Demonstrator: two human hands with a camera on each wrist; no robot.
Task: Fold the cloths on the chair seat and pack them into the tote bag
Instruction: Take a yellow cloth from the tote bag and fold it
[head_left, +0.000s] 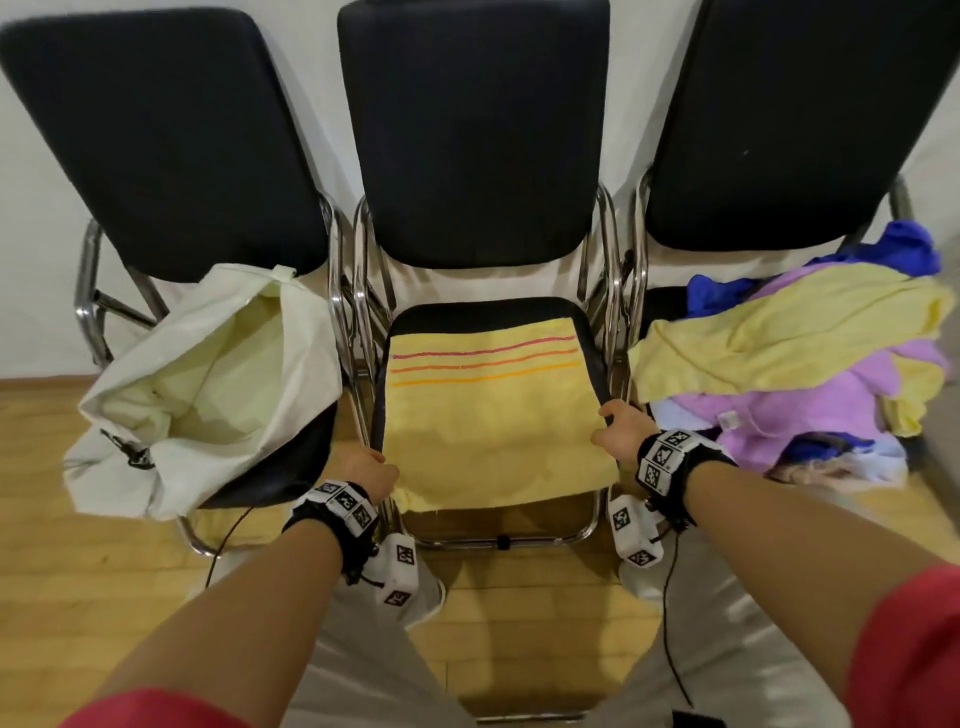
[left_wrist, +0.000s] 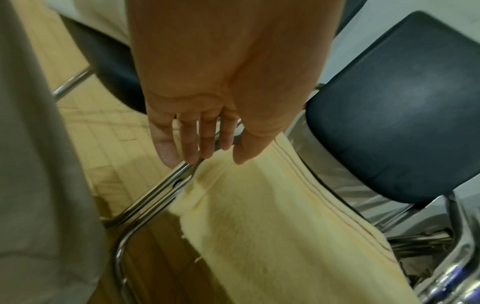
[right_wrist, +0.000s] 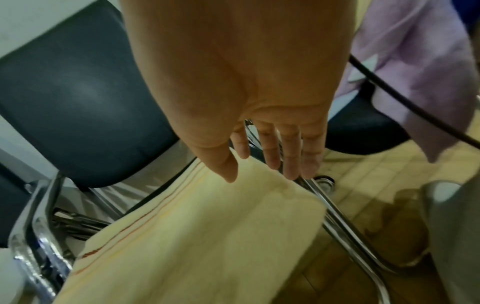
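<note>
While three dark padded chairs are lined against the wall, a yellow towel (head_left: 493, 410) is laid flat on the middle chair seat (head_left: 485, 310), framed by both hands.

To the left an open white tote bag (head_left: 208, 384) is slumped on its chair, pale cloth seen inside; to the right a heap of unfolded cloths (head_left: 800, 364), yellow, lilac and blue, is piled. The towel's striped end is turned toward the backrest, its long axis judged to run away from the person, the near hem hanging over the seat front. The left hand (head_left: 371, 475) is placed at the near-left edge, the right hand (head_left: 621, 428) at the right edge slightly farther in; both are equally near. In the wrist views the fingers (left_wrist: 189, 142) are seen straight and loosely spread over the terry pile, nothing being pinched; likewise the right fingers (right_wrist: 291, 148). Soft, napped fabric is suggested.
</note>
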